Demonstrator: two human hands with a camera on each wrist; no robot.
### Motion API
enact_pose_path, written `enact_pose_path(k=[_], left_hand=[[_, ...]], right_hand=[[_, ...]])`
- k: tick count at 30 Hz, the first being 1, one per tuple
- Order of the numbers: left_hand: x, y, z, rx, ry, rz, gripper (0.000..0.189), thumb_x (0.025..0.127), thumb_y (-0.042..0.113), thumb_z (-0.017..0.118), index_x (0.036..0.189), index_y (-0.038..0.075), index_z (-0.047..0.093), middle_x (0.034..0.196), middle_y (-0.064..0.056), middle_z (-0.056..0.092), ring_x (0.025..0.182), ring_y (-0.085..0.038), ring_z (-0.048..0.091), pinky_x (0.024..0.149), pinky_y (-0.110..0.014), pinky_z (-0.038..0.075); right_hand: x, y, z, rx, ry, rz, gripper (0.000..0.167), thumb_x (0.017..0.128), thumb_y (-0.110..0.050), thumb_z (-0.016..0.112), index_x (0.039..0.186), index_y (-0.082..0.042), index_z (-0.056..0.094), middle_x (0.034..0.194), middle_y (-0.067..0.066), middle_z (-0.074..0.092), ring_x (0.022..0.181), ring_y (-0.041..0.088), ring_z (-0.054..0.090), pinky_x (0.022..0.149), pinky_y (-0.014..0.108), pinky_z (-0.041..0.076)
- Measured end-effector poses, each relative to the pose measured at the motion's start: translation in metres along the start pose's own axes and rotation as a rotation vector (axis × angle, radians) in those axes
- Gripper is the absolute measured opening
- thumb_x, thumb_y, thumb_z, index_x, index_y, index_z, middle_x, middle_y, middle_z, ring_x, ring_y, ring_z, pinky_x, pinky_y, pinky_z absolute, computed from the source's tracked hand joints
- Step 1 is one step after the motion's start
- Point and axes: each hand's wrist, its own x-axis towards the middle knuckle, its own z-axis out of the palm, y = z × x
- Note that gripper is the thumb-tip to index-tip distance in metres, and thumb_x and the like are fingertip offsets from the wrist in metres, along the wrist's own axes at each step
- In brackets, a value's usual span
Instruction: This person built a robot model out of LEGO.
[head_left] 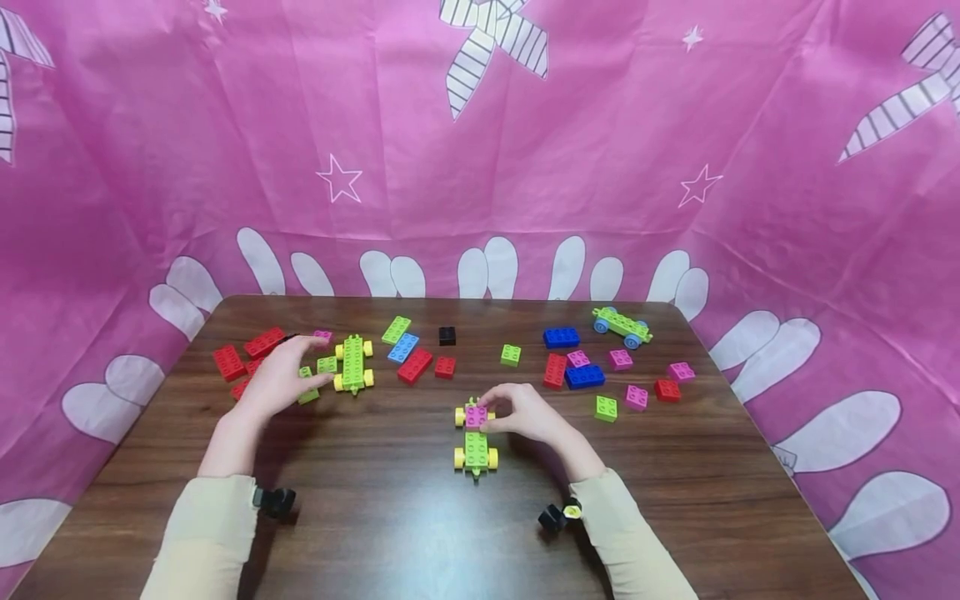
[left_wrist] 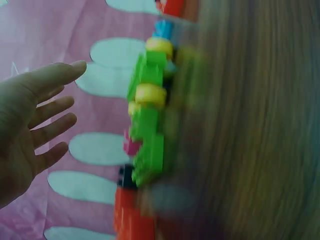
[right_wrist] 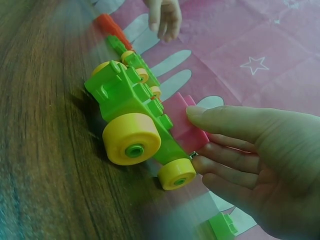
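My right hand (head_left: 528, 414) pinches a pink building brick (head_left: 476, 417) between thumb and fingers. That brick sits at the far end of a green car base (head_left: 476, 450) with yellow wheels, near the table's middle. In the right wrist view, the pink brick (right_wrist: 181, 120) stands on the studs beside the thumb. My left hand (head_left: 281, 375) hovers above bricks at the left with its fingers apart, holding nothing; the left wrist view shows its palm (left_wrist: 20, 115). Nearest to it are a green brick (head_left: 308, 387) and a second yellow-wheeled green base (head_left: 353, 364).
Red bricks (head_left: 228, 362) lie at the far left. Toward the back are a light blue brick (head_left: 403, 347), a black brick (head_left: 447, 336) and red ones. At the right lie blue bricks (head_left: 562, 337), several pink bricks (head_left: 637, 397) and a blue-wheeled green base (head_left: 622, 327).
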Motion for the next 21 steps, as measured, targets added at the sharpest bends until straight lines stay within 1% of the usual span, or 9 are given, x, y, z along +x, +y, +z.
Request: enact_pose_path(k=[3, 8, 16, 21], left_hand=[[-0.002, -0.013, -0.004, 0.007, -0.020, -0.028, 0.062, 0.082, 0.015, 0.077, 0.133, -0.009, 0.050, 0.132, -0.032, 0.052, 0.126, -0.048, 0.045, 0.103, -0.063, 0.038], [-0.004, -0.028, -0.004, 0.032, -0.064, -0.035, 0.067, 0.081, 0.018, 0.079, 0.133, -0.012, 0.048, 0.133, -0.035, 0.050, 0.126, -0.051, 0.044, 0.103, -0.063, 0.037], [-0.002, -0.040, -0.002, 0.068, -0.161, -0.059, 0.079, 0.077, 0.026, 0.082, 0.134, -0.014, 0.045, 0.134, -0.037, 0.048, 0.127, -0.053, 0.042, 0.105, -0.064, 0.035], [-0.001, -0.043, -0.001, 0.082, -0.211, -0.065, 0.082, 0.075, 0.026, 0.083, 0.135, -0.015, 0.044, 0.134, -0.038, 0.048, 0.127, -0.054, 0.042, 0.104, -0.064, 0.035]], right_hand=[[0.000, 0.000, 0.000, 0.001, 0.000, 0.000, 0.032, 0.082, -0.026, 0.079, 0.110, -0.013, 0.070, 0.106, -0.001, 0.071, 0.098, 0.015, 0.062, 0.093, 0.039, 0.051], [0.000, -0.001, -0.001, 0.004, -0.004, 0.006, 0.032, 0.082, -0.026, 0.079, 0.110, -0.014, 0.070, 0.107, -0.001, 0.071, 0.098, 0.015, 0.062, 0.093, 0.041, 0.051], [0.000, -0.001, 0.000, 0.010, -0.006, 0.009, 0.033, 0.083, -0.027, 0.079, 0.111, -0.014, 0.070, 0.109, -0.001, 0.071, 0.099, 0.016, 0.062, 0.094, 0.041, 0.051], [-0.001, -0.001, 0.000, 0.005, -0.004, 0.009, 0.031, 0.083, -0.025, 0.079, 0.110, -0.014, 0.070, 0.108, -0.001, 0.071, 0.099, 0.015, 0.062, 0.093, 0.040, 0.051]])
